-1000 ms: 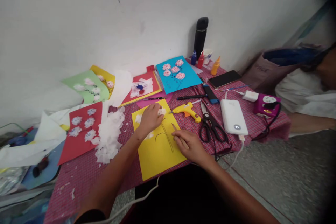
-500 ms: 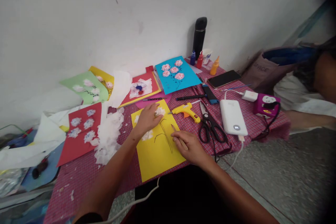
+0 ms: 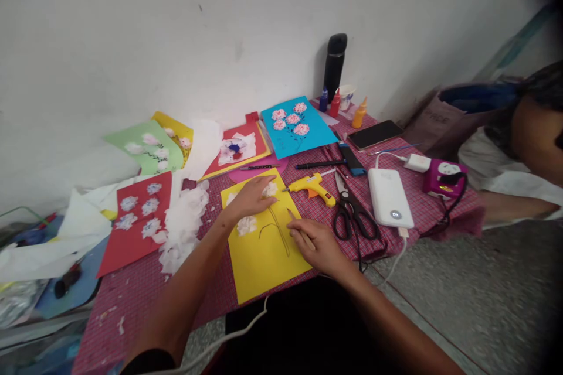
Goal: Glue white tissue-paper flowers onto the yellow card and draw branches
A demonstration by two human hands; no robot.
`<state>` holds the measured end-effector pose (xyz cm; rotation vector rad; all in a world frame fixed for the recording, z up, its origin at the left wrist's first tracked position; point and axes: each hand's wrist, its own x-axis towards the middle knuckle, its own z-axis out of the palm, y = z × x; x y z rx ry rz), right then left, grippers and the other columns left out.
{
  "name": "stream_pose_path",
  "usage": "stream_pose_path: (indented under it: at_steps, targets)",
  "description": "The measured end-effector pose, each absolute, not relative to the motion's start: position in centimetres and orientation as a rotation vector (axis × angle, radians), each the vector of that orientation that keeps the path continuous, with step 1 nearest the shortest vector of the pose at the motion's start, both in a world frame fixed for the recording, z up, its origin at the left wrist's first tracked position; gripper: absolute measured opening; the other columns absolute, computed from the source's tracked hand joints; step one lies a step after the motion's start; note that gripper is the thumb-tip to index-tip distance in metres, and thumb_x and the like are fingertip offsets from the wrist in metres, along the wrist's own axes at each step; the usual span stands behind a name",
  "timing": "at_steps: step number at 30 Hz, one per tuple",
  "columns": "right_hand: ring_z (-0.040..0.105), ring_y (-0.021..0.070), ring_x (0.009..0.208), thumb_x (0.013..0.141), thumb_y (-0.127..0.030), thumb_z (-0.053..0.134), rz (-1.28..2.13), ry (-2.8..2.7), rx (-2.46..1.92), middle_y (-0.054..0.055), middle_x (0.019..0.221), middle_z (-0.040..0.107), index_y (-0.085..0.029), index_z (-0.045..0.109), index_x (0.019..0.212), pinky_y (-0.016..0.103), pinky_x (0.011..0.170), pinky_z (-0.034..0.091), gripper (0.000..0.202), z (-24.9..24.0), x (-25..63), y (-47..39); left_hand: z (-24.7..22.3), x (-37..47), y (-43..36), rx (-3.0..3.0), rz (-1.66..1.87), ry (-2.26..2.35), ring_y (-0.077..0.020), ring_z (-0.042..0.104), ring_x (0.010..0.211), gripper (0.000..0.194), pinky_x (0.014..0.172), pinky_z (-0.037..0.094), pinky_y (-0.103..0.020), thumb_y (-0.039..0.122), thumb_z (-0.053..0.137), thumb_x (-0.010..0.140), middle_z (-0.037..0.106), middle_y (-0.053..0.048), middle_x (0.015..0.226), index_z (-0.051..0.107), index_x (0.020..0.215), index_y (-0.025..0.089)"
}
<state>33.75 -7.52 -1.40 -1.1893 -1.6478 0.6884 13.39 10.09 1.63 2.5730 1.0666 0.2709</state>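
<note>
A yellow sheet [image 3: 259, 269] lies at the table's front edge, with pencil lines drawn on it like stems. White tissue flowers [image 3: 246, 225] sit on its upper part, some partly covered by my left hand [image 3: 253, 196]. That hand rests over the sheet's upper left with fingers apart, holding nothing visible. My right hand [image 3: 314, 243] grips a pencil [image 3: 308, 239] over the sheet's right edge, its tip close to the drawn stems. A yellow glue gun [image 3: 314, 186] lies just beyond the sheet's right side.
Scissors [image 3: 352, 211], a white power bank [image 3: 390, 196] and a phone [image 3: 376, 135] lie right. Behind stand a black bottle [image 3: 335, 67] and paint bottles [image 3: 335, 104]. A blue flower card [image 3: 285, 140], a red card [image 3: 132, 234] and crumpled tissue [image 3: 182, 220] surround the sheet. Another person's arm [image 3: 534, 123] shows right.
My left hand has shifted slightly on the sheet, uncovering more of the lower tissue flower. My right hand and pencil look almost unchanged. The other person's arm and leg at the right have moved a little.
</note>
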Motion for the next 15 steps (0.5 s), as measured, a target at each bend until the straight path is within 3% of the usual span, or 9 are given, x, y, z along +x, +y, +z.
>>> stream_pose_path:
  at_steps: [5, 8, 10, 13, 15]
  targets:
    - [0.075, 0.02, 0.086, 0.099, -0.021, 0.056, 0.703, -1.608, -1.206, 0.006, 0.095, 0.079, -0.022, 0.072, 0.106, 0.032, 0.078, 0.058, 0.017, -1.8, 33.7, -7.8, 3.2, 11.6, 9.2, 2.555, 0.388, 1.08, -0.031, 0.055, 0.14, 0.062, 0.119, 0.044, -0.05, 0.04, 0.066, 0.092, 0.058, -0.011, 0.151, 0.05, 0.15, 0.026]
    - [0.076, 0.0203, 0.085, 0.098, -0.023, 0.057, 0.697, -1.587, -1.221, 0.006, 0.095, 0.079, -0.021, 0.072, 0.106, 0.033, 0.078, 0.059, 0.017, -1.9, 33.8, -7.9, 4.3, 8.1, 8.0, 2.549, 0.585, 1.219, -0.031, 0.057, 0.136, 0.055, 0.117, 0.044, -0.051, 0.041, 0.064, 0.092, 0.062, -0.012, 0.147, 0.055, 0.144, 0.024]
    - [0.075, 0.0202, 0.084, 0.098, -0.025, 0.058, 0.702, -1.56, -1.241, 0.005, 0.094, 0.079, -0.021, 0.072, 0.106, 0.033, 0.078, 0.059, 0.017, -2.1, 33.8, -8.0, 4.8, 4.9, 6.9, 2.501, 0.748, 1.344, -0.0294, 0.063, 0.129, 0.045, 0.113, 0.048, -0.049, 0.04, 0.062, 0.093, 0.068, -0.012, 0.138, 0.062, 0.133, 0.022]
    - [0.075, 0.0202, 0.081, 0.097, -0.03, 0.059, 0.741, -1.51, -1.276, 0.006, 0.093, 0.079, -0.021, 0.072, 0.109, 0.033, 0.076, 0.061, 0.02, -2.4, 33.7, -8.0, 4.9, 0.1, 5.3, 2.31, 0.974, 1.589, -0.025, 0.07, 0.111, 0.022, 0.104, 0.054, -0.043, 0.04, 0.057, 0.094, 0.076, -0.008, 0.115, 0.071, 0.1, 0.023]
    - [0.075, 0.0202, 0.079, 0.097, -0.033, 0.059, 0.773, -1.481, -1.29, 0.007, 0.094, 0.078, -0.02, 0.072, 0.111, 0.033, 0.073, 0.061, 0.023, -2.6, 33.6, -7.8, 4.5, -2.3, 4.5, 2.095, 1.198, 1.735, -0.0225, 0.072, 0.105, 0.021, 0.1, 0.055, -0.04, 0.035, 0.053, 0.095, 0.077, -0.006, 0.108, 0.07, 0.097, 0.023]
